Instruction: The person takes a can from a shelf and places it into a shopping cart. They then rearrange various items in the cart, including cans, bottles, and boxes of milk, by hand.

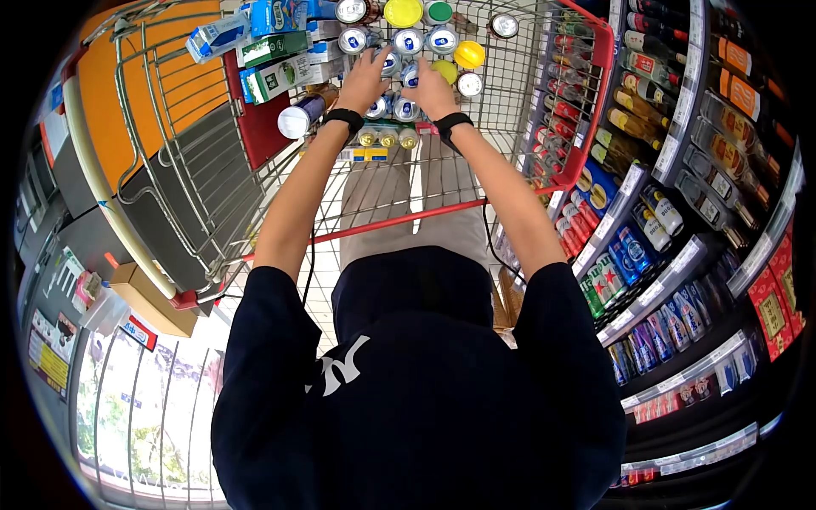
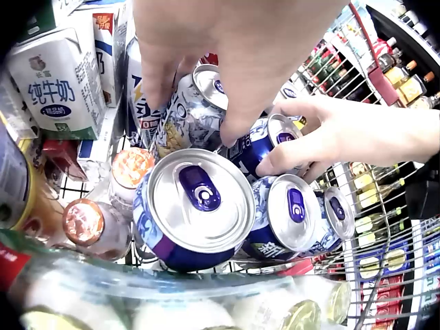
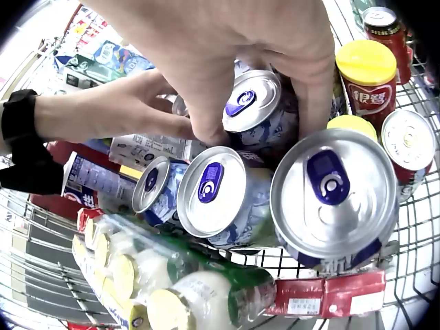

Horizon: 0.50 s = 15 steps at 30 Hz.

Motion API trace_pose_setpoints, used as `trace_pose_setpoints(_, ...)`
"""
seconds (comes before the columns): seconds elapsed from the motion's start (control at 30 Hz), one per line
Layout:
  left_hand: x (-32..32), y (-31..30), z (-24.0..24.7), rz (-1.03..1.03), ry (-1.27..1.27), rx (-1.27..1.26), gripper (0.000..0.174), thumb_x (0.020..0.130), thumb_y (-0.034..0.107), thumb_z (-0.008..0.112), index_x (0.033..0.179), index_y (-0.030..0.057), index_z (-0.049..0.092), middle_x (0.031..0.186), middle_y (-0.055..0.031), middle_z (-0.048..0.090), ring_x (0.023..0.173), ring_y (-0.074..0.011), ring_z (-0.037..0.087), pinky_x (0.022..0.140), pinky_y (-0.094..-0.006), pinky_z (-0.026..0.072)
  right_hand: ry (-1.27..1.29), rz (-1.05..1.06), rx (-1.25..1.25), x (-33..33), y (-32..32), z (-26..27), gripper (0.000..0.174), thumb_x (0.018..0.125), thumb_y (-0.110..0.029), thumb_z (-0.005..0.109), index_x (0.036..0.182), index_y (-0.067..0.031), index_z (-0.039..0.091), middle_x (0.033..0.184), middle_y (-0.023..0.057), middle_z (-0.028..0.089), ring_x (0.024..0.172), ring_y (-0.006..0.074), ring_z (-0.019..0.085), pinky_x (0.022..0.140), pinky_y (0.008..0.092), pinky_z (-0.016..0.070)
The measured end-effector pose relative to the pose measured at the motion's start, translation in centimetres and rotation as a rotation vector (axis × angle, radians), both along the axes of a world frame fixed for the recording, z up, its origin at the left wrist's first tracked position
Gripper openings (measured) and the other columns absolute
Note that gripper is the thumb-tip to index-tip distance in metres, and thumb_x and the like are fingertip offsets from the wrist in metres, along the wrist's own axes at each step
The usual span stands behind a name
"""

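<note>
Blue-and-white drink cans stand close together in the shopping cart. My left hand (image 1: 365, 82) (image 2: 227, 41) reaches down from above, thumb and fingers on either side of a pale patterned can (image 2: 180, 118). Beside it, my right hand (image 1: 436, 92) (image 3: 240, 41) grips a darker blue can (image 2: 249, 148) (image 3: 265, 124) between thumb and fingers. The two hands are close together, and their palms hide part of both cans. Nearer the person, more cans (image 2: 199, 199) (image 3: 213, 192) stand upright, with no hand on them.
Milk cartons (image 2: 58, 82) fill the cart's left side. Shrink-wrapped bottles (image 3: 148, 275) lie along its near side; yellow-lidded tins (image 3: 368, 65) stand at right. The cart's red handle (image 1: 399, 218) crosses in front of the person. Drink shelves (image 1: 633, 195) line the right.
</note>
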<state>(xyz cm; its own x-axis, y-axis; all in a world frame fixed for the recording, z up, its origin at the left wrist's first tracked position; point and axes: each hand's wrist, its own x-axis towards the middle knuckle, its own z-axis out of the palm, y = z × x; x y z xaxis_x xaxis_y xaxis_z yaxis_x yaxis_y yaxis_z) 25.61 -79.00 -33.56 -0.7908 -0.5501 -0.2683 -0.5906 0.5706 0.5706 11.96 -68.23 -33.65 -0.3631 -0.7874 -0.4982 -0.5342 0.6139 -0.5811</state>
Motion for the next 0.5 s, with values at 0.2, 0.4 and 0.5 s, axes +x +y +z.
trace_pose_setpoints(0.2, -0.4, 0.1, -1.4, 0.01, -0.04, 0.008, 0.076, 0.075, 0.013, 0.074, 0.139, 0.0147, 0.032, 0.128, -0.0239, 0.045, 0.113, -0.0434, 0.051, 0.088, -0.0461, 0.0491, 0.096, -0.013, 0.103, 1.3, 0.2, 1.2, 0.066, 0.066, -0.026, 0.082, 0.115, -0.0011, 0.047, 0.086, 0.0209, 0.067, 0.085, 0.0364, 0.066, 0.072, 0.0441, 0.0543)
trace_pose_setpoints(0.4, 0.3, 0.3, -0.4, 0.054, -0.1, 0.125, 0.069, 0.075, 0.014, 0.073, 0.135, 0.0106, 0.04, 0.125, -0.0218, 0.048, 0.109, -0.0412, 0.052, 0.089, -0.045, 0.0465, 0.15, -0.013, 0.16, 1.2, 0.1, 2.0, 0.066, 0.064, -0.03, 0.083, 0.112, -0.0018, 0.05, 0.083, 0.017, 0.069, 0.084, 0.0324, 0.067, 0.073, 0.0418, 0.0527)
trace_pose_setpoints(0.5, 1.2, 0.5, -0.3, -0.006, -0.034, 0.139, 0.068, 0.075, 0.014, 0.073, 0.135, 0.0132, 0.04, 0.124, -0.0222, 0.047, 0.11, -0.0424, 0.053, 0.087, -0.0451, 0.0496, 0.189, -0.007, 0.182, 1.4, -0.1, 1.7, 0.066, 0.064, -0.03, 0.083, 0.113, -0.0017, 0.05, 0.084, 0.0174, 0.069, 0.084, 0.0321, 0.068, 0.074, 0.0415, 0.0525)
